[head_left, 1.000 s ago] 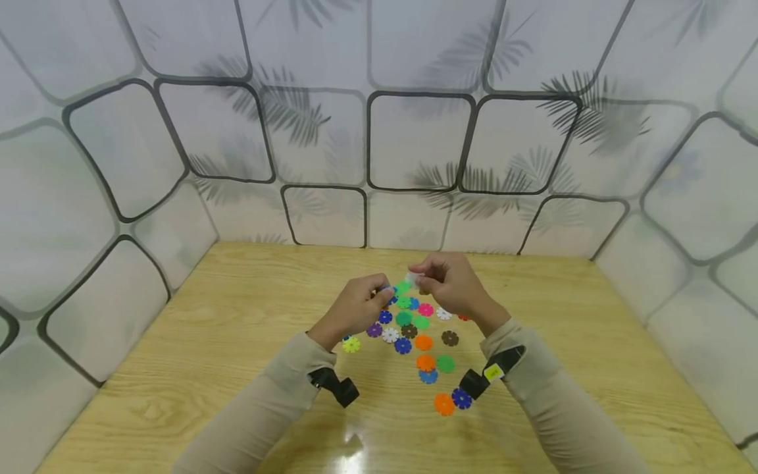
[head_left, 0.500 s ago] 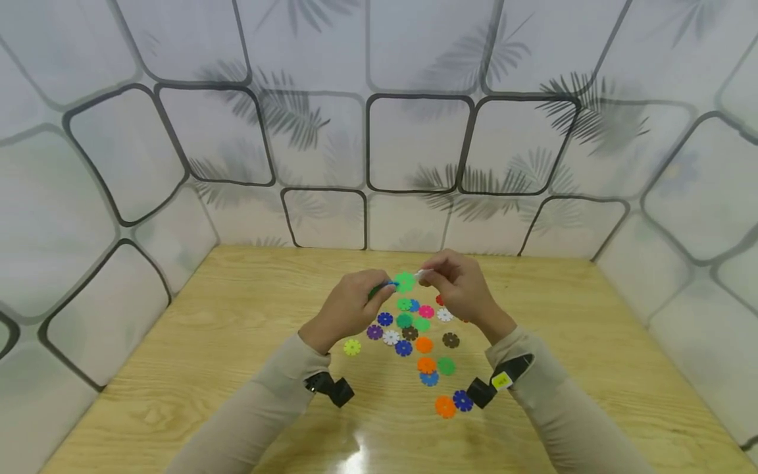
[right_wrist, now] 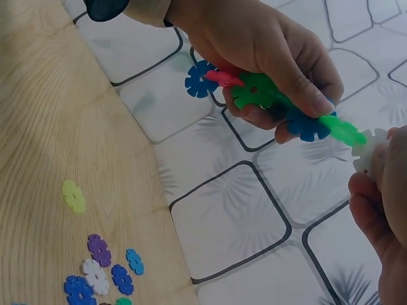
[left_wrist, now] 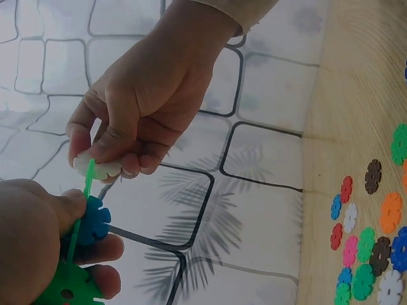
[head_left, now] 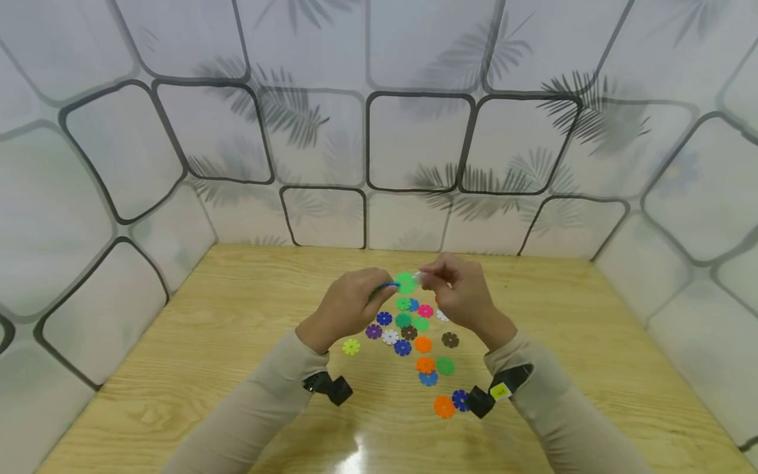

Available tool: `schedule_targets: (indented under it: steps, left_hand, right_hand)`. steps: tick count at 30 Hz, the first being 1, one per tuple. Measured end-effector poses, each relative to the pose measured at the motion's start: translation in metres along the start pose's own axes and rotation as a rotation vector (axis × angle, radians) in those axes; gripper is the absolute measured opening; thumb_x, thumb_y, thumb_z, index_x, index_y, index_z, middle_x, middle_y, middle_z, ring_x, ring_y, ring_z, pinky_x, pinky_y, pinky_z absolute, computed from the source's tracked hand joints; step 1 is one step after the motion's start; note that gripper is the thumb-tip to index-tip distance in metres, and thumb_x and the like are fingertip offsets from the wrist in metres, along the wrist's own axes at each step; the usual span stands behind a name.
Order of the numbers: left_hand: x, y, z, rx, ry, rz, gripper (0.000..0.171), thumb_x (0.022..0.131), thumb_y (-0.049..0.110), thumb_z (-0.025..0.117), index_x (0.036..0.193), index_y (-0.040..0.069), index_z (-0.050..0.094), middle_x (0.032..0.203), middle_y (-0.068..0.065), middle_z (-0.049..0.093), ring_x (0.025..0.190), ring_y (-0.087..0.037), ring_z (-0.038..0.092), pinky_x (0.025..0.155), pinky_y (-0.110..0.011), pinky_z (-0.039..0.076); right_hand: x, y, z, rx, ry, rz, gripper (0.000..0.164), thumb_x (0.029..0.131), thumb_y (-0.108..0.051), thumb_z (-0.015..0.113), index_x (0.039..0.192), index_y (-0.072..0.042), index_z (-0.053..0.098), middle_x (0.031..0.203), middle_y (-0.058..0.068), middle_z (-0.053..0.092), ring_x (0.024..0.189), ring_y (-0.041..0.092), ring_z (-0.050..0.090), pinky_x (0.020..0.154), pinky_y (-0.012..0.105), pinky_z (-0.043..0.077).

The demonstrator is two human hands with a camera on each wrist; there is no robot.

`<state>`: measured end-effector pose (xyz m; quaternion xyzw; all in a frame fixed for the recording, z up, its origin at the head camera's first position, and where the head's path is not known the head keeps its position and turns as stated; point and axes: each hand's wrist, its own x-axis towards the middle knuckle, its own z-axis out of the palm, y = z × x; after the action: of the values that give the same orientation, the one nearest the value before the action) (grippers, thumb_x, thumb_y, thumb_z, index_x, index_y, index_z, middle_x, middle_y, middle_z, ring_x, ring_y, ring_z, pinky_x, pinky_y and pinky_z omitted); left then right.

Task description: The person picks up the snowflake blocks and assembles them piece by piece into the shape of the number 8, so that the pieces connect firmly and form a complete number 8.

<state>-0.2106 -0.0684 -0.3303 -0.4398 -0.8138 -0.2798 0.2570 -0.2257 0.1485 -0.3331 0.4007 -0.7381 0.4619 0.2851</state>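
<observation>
Above the far part of the table, my left hand [head_left: 351, 304] grips a chain of interlocking plastic snowflake discs. In the right wrist view the chain runs from a blue disc [right_wrist: 198, 81] through a pink disc [right_wrist: 222, 79], a green disc [right_wrist: 253, 93] and another blue disc [right_wrist: 308, 127] to a light green disc [right_wrist: 343, 131] at its end. My thumb presses over the second blue disc. My right hand [head_left: 464, 293] pinches a white disc [right_wrist: 365, 156] between thumb and fingers, its rim meeting the light green disc's free edge. Fingers partly cover both.
Several loose discs lie flat on the wooden table [head_left: 249, 342] beneath and nearer than the hands, among them a yellow disc [head_left: 351, 347], a brown disc [head_left: 450, 340] and an orange disc [head_left: 444, 407]. A patterned curtain [head_left: 414, 145] surrounds the table's back and sides.
Over the last second the light green disc has turned to face the head camera, and my left hand has shifted slightly left. The white disc has come round to the light green disc's right edge.
</observation>
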Motion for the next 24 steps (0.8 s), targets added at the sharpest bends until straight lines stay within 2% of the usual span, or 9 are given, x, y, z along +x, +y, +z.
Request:
schedule_targets:
  steps: [3, 7, 16, 24]
  left_hand:
    - [-0.0005, 0.0006, 0.0001, 0.004, 0.009, -0.006, 0.013, 0.094, 0.006, 0.061, 0.082, 0.006, 0.058, 0.071, -0.001, 0.054, 0.056, -0.011, 0.044, 0.054, -0.025, 0.041]
    - [-0.0024, 0.0008, -0.0002, 0.017, 0.009, -0.013, 0.015, 0.094, 0.006, 0.061, 0.080, 0.008, 0.055, 0.068, 0.001, 0.049, 0.055, -0.009, 0.040, 0.052, -0.024, 0.037]
    - [-0.0044, 0.0034, -0.0030, 0.060, -0.010, -0.012, 0.016, 0.093, 0.008, 0.064, 0.079, 0.009, 0.056, 0.068, 0.002, 0.051, 0.055, -0.009, 0.042, 0.052, -0.023, 0.039]
    - [-0.0045, 0.0088, -0.0035, 0.108, 0.037, -0.001, 0.017, 0.091, 0.008, 0.067, 0.079, 0.008, 0.055, 0.067, 0.002, 0.051, 0.053, -0.010, 0.043, 0.048, -0.022, 0.038]
  right_hand:
    - [0.0003, -0.0012, 0.0035, -0.019, 0.024, -0.044, 0.023, 0.080, 0.025, 0.061, 0.080, 0.002, 0.061, 0.076, 0.013, 0.069, 0.062, 0.022, 0.067, 0.063, 0.025, 0.056]
    - [0.0010, -0.0005, 0.0056, -0.052, 0.013, -0.081, 0.024, 0.078, 0.025, 0.062, 0.078, 0.001, 0.060, 0.073, 0.010, 0.068, 0.060, 0.020, 0.067, 0.062, 0.027, 0.057]
    - [0.0009, -0.0014, 0.0022, -0.035, -0.059, -0.086, 0.024, 0.078, 0.022, 0.066, 0.075, -0.001, 0.059, 0.075, 0.012, 0.069, 0.058, 0.018, 0.066, 0.059, 0.024, 0.056]
    - [-0.0004, -0.0033, 0.0060, -0.078, 0.000, -0.119, 0.030, 0.076, 0.028, 0.059, 0.073, -0.001, 0.058, 0.071, 0.010, 0.068, 0.061, 0.020, 0.068, 0.062, 0.026, 0.057]
